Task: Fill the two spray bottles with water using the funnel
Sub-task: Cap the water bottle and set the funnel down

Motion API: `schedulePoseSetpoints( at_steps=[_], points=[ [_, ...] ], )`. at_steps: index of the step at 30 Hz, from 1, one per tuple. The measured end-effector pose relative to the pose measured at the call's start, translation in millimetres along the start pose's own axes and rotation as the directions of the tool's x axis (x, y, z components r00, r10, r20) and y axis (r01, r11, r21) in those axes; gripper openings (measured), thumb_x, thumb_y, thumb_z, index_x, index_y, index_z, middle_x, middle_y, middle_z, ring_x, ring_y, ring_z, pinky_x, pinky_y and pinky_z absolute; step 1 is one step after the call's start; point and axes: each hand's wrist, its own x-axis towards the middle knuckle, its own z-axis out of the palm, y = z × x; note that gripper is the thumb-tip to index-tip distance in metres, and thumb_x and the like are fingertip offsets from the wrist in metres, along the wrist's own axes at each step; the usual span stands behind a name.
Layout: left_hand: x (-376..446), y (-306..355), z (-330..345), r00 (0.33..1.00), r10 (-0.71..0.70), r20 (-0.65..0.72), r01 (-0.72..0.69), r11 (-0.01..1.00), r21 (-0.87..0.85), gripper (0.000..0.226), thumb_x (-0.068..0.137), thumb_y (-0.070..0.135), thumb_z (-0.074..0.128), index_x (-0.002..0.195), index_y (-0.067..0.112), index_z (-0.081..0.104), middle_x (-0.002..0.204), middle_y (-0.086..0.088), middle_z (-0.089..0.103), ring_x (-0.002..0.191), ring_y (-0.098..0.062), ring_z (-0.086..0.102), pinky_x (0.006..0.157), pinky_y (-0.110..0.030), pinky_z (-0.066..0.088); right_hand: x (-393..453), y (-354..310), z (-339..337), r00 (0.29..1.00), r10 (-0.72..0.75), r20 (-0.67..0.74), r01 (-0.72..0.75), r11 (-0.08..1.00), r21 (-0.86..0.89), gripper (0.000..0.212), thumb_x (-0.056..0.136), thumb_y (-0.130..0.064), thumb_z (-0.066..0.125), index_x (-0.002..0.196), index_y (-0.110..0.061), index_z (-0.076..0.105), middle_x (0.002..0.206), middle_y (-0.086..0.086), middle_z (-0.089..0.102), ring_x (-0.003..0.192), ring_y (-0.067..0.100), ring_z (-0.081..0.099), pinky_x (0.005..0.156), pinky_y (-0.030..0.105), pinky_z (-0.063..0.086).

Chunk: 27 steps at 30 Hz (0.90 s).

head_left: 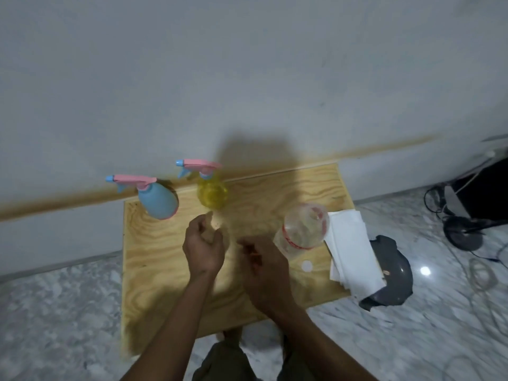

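Observation:
A blue spray bottle (pixel 158 200) with a pink trigger head stands at the back left of the wooden table (pixel 154 259). A yellow spray bottle (pixel 212 196) with the same kind of head stands to its right, against the wall. A clear plastic water bottle (pixel 303 229) stands at the right with no cap on. Its white cap (pixel 306 266) lies on the table in front of it. My left hand (pixel 203 247) is in front of the yellow bottle, curled around a pale, blurred translucent thing that looks like the funnel (pixel 215 220). My right hand (pixel 265 270) hovers beside it, fingers loosely bent, nothing visible in them.
A stack of white paper towels (pixel 354 254) hangs over the table's right edge, above a dark grey object (pixel 393 273) on the marble floor. Cables and black equipment (pixel 467 210) lie at the far right. The wall rises right behind the table.

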Motion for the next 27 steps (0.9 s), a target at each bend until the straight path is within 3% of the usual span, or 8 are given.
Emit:
schedulePoseSetpoints(
  at_steps=[4,8,11,13,15,18,21,27],
  points=[
    [-55,35,20,0.998,0.016,0.063,-0.008,0.992,-0.125,0.051,0.084,-0.004,0.067,0.128,0.018,0.056,0.120,0.002,0.063,0.117,-0.015,0.059,0.083,-0.028,0.052,-40,57,-62,0.985,0.173,-0.012,-0.174,0.983,-0.059,0.015,0.090,-0.008,0.068,0.098,-0.020,0.070,0.095,-0.007,0.070,0.085,0.004,0.065,0.072,0.026,0.056],
    [-93,69,41,0.951,0.178,0.253,-0.135,0.975,-0.178,0.084,0.078,0.001,0.076,0.149,0.022,0.037,0.147,0.008,0.046,0.135,-0.005,0.044,0.092,-0.008,0.045,-37,116,-105,0.951,0.300,-0.076,-0.310,0.930,-0.199,0.012,0.089,-0.005,0.067,0.096,-0.015,0.070,0.092,0.002,0.072,0.084,0.015,0.066,0.078,0.040,0.057],
    [-108,89,56,0.908,0.272,0.318,-0.204,0.951,-0.233,0.099,0.073,0.018,0.087,0.154,0.026,0.029,0.156,0.014,0.035,0.141,-0.003,0.038,0.103,-0.014,0.044,-23,144,-113,0.919,0.394,0.003,-0.379,0.886,-0.267,0.022,0.093,-0.012,0.065,0.114,-0.007,0.069,0.112,0.010,0.071,0.105,0.027,0.065,0.093,0.036,0.049],
    [-114,102,65,0.921,0.277,0.276,-0.204,0.943,-0.264,0.102,0.070,0.030,0.091,0.153,0.027,0.032,0.153,0.015,0.039,0.139,-0.001,0.041,0.105,-0.023,0.045,-15,157,-109,0.909,0.408,0.088,-0.366,0.880,-0.303,0.036,0.096,-0.017,0.063,0.130,-0.006,0.062,0.132,0.014,0.064,0.122,0.028,0.058,0.104,0.035,0.041],
    [-118,112,73,0.933,0.292,0.210,-0.236,0.938,-0.255,0.093,0.072,0.032,0.088,0.150,0.024,0.039,0.148,0.014,0.045,0.134,0.001,0.046,0.100,-0.018,0.046,-11,167,-103,0.892,0.419,0.169,-0.349,0.877,-0.331,0.043,0.097,-0.021,0.063,0.137,-0.006,0.057,0.139,0.014,0.058,0.128,0.029,0.053,0.107,0.034,0.037],
    [-121,116,78,0.954,0.260,0.152,-0.217,0.943,-0.253,0.080,0.079,0.016,0.084,0.148,0.021,0.044,0.144,0.009,0.052,0.127,0.005,0.051,0.086,-0.007,0.047,-11,181,-92,0.893,0.390,0.226,-0.287,0.879,-0.382,0.042,0.094,-0.023,0.067,0.130,-0.002,0.061,0.130,0.019,0.059,0.123,0.033,0.053,0.103,0.038,0.040],
    [-119,111,80,0.957,0.251,0.146,-0.211,0.946,-0.244,0.080,0.081,0.011,0.082,0.149,0.020,0.042,0.144,0.008,0.053,0.125,0.005,0.053,0.085,-0.008,0.048,-15,195,-85,0.902,0.362,0.235,-0.228,0.862,-0.453,0.033,0.091,-0.017,0.069,0.120,0.000,0.065,0.121,0.021,0.059,0.116,0.039,0.054,0.098,0.045,0.046],
    [-115,104,82,0.950,0.267,0.161,-0.231,0.950,-0.211,0.081,0.082,0.024,0.082,0.151,0.025,0.040,0.148,0.010,0.049,0.135,-0.005,0.049,0.105,-0.040,0.050,-16,185,-92,0.933,0.288,0.214,-0.121,0.815,-0.567,0.027,0.097,-0.017,0.058,0.121,-0.004,0.061,0.122,0.016,0.057,0.113,0.034,0.055,0.087,0.039,0.047]
  ],
)
